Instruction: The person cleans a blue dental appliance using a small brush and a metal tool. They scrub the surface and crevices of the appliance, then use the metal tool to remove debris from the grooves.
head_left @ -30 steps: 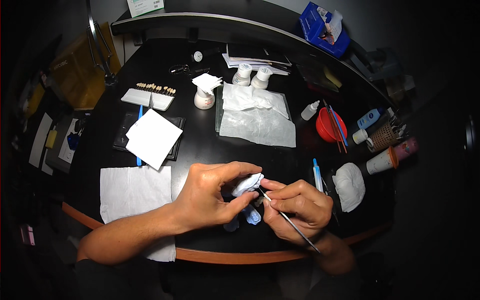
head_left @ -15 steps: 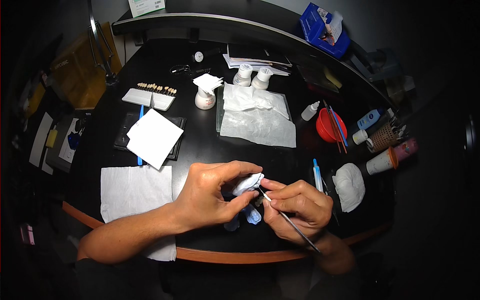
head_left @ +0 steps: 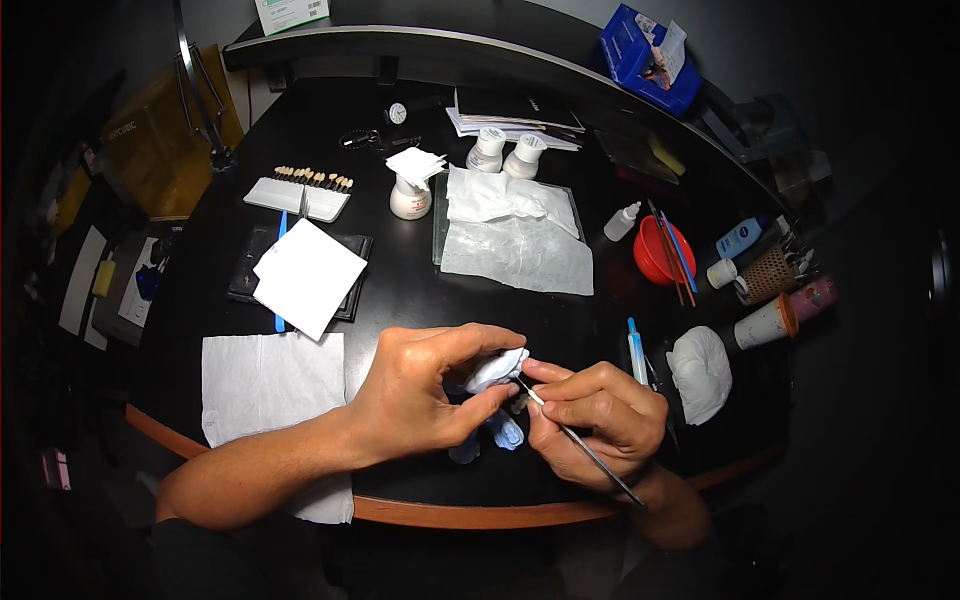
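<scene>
My left hand (head_left: 420, 385) is closed round a small pale blue-white dental cast (head_left: 496, 371), thumb below and fingers above. Pinched like a pen in my right hand (head_left: 605, 418) is a slim dental hand instrument (head_left: 605, 465) with a pale section near its working end and a dark metal shaft. Its thin tip meets the right side of the cast; whether it touches I cannot tell. The right fingertips rest against or very near the cast. Below the hands, another light blue dental cast piece (head_left: 506, 430) lies on the black table, partly hidden.
Left: a paper towel (head_left: 270, 380), white sheets (head_left: 312, 280) on a black box, a tooth shade guide (head_left: 300, 197). Ahead: a covered jar (head_left: 409, 200) and tissue on a glass slab (head_left: 438, 235). Right: a red bowl (head_left: 655, 262), a blue-capped pen-like tool (head_left: 636, 350), crumpled white tissue (head_left: 700, 375).
Both hands hold almost the same pose. The cast and the instrument show only a very slight shift.
</scene>
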A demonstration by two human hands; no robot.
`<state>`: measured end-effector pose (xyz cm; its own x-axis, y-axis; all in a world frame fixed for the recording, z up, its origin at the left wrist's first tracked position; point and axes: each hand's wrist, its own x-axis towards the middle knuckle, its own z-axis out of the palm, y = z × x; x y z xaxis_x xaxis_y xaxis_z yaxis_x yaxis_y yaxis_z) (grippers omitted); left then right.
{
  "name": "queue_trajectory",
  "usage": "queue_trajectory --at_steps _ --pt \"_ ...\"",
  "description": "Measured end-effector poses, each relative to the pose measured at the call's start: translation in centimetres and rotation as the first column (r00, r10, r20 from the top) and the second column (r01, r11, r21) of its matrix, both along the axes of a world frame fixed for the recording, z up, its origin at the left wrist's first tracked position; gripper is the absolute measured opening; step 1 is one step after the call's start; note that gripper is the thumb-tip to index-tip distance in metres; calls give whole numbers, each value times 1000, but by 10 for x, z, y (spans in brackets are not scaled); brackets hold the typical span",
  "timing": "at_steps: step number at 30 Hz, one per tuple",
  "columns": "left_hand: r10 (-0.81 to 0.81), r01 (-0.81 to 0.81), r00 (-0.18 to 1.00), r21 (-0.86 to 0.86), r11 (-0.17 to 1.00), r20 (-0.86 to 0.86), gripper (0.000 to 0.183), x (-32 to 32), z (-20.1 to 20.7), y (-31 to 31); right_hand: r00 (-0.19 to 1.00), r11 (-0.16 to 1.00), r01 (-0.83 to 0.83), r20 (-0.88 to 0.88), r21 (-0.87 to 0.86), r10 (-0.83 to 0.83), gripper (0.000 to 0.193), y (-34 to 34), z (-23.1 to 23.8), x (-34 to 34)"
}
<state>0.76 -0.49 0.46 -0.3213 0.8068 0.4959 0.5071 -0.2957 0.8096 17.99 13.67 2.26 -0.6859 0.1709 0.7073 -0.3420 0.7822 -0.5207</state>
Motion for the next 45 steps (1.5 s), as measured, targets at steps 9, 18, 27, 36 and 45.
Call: queue_trajectory --at_steps 9,18,27,36,45 --pt "-7 7 1000 -1 1000 -4 41 0 0 0 999 998 -44 28 33 43 21 1 2 1" --pt "-7 7 1000 -28 1000 -7 41 -1 0 -1 998 997 -61 31 40 60 22 2 2 0" --pt "-13 13 1000 -12 1000 5 41 0 -1 -1 998 998 -68 15 17 67 20 2 0 1" --pt "-4 3 1000 -11 1000 -30 40 0 0 0 1000 1000 -11 1 21 11 15 1 -2 0" --pt "-25 25 999 22 999 -23 39 -2 -1 1 1000 1000 -9 16 9 9 13 2 2 1"
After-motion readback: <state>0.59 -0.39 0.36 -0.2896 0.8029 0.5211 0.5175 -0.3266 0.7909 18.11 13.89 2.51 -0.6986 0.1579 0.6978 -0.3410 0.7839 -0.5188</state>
